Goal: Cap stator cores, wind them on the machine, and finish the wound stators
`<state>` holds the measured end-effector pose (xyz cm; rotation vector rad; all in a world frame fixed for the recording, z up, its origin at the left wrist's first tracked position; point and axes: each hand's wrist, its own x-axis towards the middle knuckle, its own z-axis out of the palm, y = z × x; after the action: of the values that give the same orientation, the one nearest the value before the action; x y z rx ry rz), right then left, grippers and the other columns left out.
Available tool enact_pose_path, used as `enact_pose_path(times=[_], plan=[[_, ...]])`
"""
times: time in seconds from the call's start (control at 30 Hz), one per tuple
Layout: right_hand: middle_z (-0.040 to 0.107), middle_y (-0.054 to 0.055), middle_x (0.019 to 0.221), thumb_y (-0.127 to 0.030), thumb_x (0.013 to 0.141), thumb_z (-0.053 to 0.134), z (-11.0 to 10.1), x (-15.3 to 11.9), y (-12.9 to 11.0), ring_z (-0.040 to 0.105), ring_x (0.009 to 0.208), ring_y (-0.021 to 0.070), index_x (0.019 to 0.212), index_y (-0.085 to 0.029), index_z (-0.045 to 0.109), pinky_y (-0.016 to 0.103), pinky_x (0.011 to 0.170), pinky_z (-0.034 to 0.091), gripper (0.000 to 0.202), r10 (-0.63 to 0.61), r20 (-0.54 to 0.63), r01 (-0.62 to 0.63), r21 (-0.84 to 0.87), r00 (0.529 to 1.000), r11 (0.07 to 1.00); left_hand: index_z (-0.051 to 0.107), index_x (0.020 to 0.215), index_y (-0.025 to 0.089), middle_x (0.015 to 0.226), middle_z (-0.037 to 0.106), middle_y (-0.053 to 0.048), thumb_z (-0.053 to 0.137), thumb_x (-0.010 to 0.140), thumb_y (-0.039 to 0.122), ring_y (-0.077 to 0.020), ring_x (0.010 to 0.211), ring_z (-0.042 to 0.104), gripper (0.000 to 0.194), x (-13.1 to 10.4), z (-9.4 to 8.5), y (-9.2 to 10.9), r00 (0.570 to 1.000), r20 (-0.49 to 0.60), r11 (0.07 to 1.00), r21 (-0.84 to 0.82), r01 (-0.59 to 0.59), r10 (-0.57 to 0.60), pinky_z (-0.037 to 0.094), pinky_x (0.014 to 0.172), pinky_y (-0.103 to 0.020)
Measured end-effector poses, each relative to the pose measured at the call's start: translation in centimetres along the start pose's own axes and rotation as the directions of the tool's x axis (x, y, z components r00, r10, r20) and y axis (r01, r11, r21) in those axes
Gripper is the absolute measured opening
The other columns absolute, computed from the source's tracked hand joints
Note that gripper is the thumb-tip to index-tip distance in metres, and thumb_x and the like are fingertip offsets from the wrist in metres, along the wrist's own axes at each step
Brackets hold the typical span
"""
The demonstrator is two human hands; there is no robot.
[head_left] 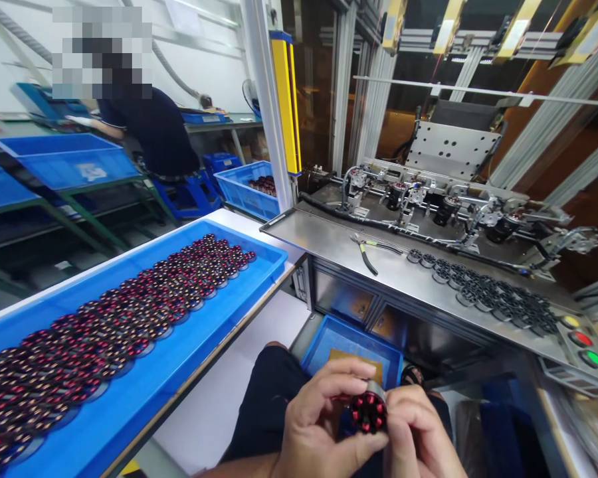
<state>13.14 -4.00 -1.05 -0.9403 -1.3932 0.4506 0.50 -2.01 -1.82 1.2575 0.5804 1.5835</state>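
Observation:
Above my lap, my left hand (323, 415) is closed around a motor stator (367, 413) with red wire windings and a grey rim. The stator's wound face is turned up toward me. At its right edge, my right hand (418, 425) has thumb and fingers pressed together, touching or almost touching the rim. Whatever the right fingertips pinch is too small or hidden to name. To the left, a long blue tray (239, 312) holds many similar red-wound stators (129, 312) in tight rows.
On the steel bench (319, 232) lie pliers (366, 252) and rows of dark bare cores (483, 289). Behind is a winding machine (443, 199); red and green buttons (588, 348) sit at right. A blue bin (329, 338) stands below. A person (149, 126) sits far left.

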Motion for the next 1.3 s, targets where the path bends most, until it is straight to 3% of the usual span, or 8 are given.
enact_pose_path(times=[0.13, 0.27, 0.33, 0.63, 0.83, 0.93, 1.1, 1.3], plan=[[0.058, 0.002, 0.073, -0.019, 0.096, 0.054, 1.0, -0.2, 0.5, 0.056, 0.066, 0.0147, 0.084, -0.021, 0.061, 0.027, 0.059, 0.046, 0.013, 0.069, -0.076, -0.065, 0.062, 0.995, 0.996, 0.06, 0.119, 0.029, 0.117, 0.061, -0.006, 0.09, 0.064, 0.036, -0.0179, 0.1, 0.063, 0.063, 0.4, -0.7, 0.1, 0.977, 0.096, 0.974, -0.112, 0.199, -0.189, 0.052, 0.085, -0.025], [0.059, 0.002, 0.075, -0.006, 0.091, 0.052, -0.5, 0.5, 1.6, 0.059, 0.067, 0.0145, 0.09, -0.02, 0.06, 0.027, 0.06, 0.049, 0.017, -0.072, 0.103, 0.072, 0.008, 0.992, 0.997, 0.056, 0.11, 0.017, 0.076, 0.061, -0.001, 0.071, 0.077, 0.061, -0.0086, 0.065, 0.059, 0.057, 1.2, -1.9, -0.1, 0.773, 0.454, 0.799, -0.19, 0.57, -0.443, 0.048, 0.062, -0.017], [0.06, 0.003, 0.077, -0.003, 0.089, 0.052, -1.2, 0.8, 1.7, 0.061, 0.068, 0.0145, 0.091, -0.02, 0.059, 0.027, 0.061, 0.05, 0.019, -0.099, 0.154, 0.105, -0.035, 0.983, 0.994, 0.055, 0.107, 0.017, 0.067, 0.06, 0.001, 0.063, 0.083, 0.063, -0.0077, 0.053, 0.058, 0.052, 1.3, -2.1, -0.5, 0.739, 0.516, 0.739, -0.268, 0.618, -0.432, 0.046, 0.052, -0.015], [0.06, 0.002, 0.075, -0.003, 0.091, 0.053, -1.8, 1.7, 1.0, 0.06, 0.067, 0.0122, 0.088, -0.018, 0.06, 0.023, 0.06, 0.05, 0.017, -0.08, 0.178, 0.105, -0.136, 0.981, 0.985, 0.069, 0.108, 0.022, 0.119, 0.058, -0.009, 0.063, 0.092, 0.041, -0.0169, 0.098, 0.065, 0.026, 1.4, -2.3, -0.2, 0.865, 0.422, 0.802, -0.397, 0.446, -0.272, 0.057, 0.079, -0.028], [0.06, 0.002, 0.076, -0.003, 0.091, 0.051, -2.3, 2.1, 0.2, 0.06, 0.068, 0.013, 0.09, -0.018, 0.059, 0.024, 0.059, 0.05, 0.017, -0.065, 0.276, 0.088, -0.071, 0.959, 0.994, 0.067, 0.096, 0.024, 0.097, 0.073, -0.001, 0.079, 0.08, 0.031, -0.0212, 0.125, 0.057, 0.021, 1.7, -2.1, 0.7, 0.922, 0.296, 0.782, -0.5, 0.372, -0.25, 0.039, 0.11, -0.037], [0.063, 0.005, 0.08, 0.002, 0.087, 0.053, -3.2, 2.3, 0.2, 0.064, 0.073, 0.0142, 0.098, -0.016, 0.058, 0.025, 0.064, 0.055, 0.021, -0.195, 0.368, 0.246, -0.097, 0.909, 0.964, 0.064, 0.103, 0.019, 0.102, 0.07, -0.005, 0.081, 0.076, 0.044, -0.0184, 0.109, 0.065, 0.041, 1.6, -2.0, 0.2, 0.859, 0.334, 0.733, -0.453, 0.507, -0.388, 0.051, 0.093, -0.028], [0.067, 0.006, 0.081, -0.002, 0.087, 0.059, -4.2, 2.7, 0.2, 0.067, 0.077, 0.015, 0.102, -0.014, 0.059, 0.024, 0.067, 0.057, 0.02, -0.253, 0.467, 0.381, -0.204, 0.847, 0.902, 0.053, 0.101, 0.014, 0.067, 0.068, -0.003, 0.065, 0.087, 0.052, -0.0113, 0.051, 0.065, 0.042, 0.7, -1.9, -1.3, 0.683, 0.575, 0.642, -0.323, 0.695, -0.45, 0.05, 0.049, -0.017], [0.059, 0.001, 0.071, -0.013, 0.094, 0.054, -2.5, 1.4, 0.1, 0.059, 0.063, 0.011, 0.083, -0.02, 0.059, 0.02, 0.059, 0.049, 0.014, -0.03, 0.225, 0.06, -0.129, 0.974, 0.99, 0.054, 0.11, 0.021, 0.087, 0.066, -0.004, 0.073, 0.084, 0.042, -0.0111, 0.07, 0.068, 0.038, 0.6, -1.6, -0.5, 0.886, 0.382, 0.907, -0.213, 0.362, -0.264, 0.054, 0.065, -0.02]])
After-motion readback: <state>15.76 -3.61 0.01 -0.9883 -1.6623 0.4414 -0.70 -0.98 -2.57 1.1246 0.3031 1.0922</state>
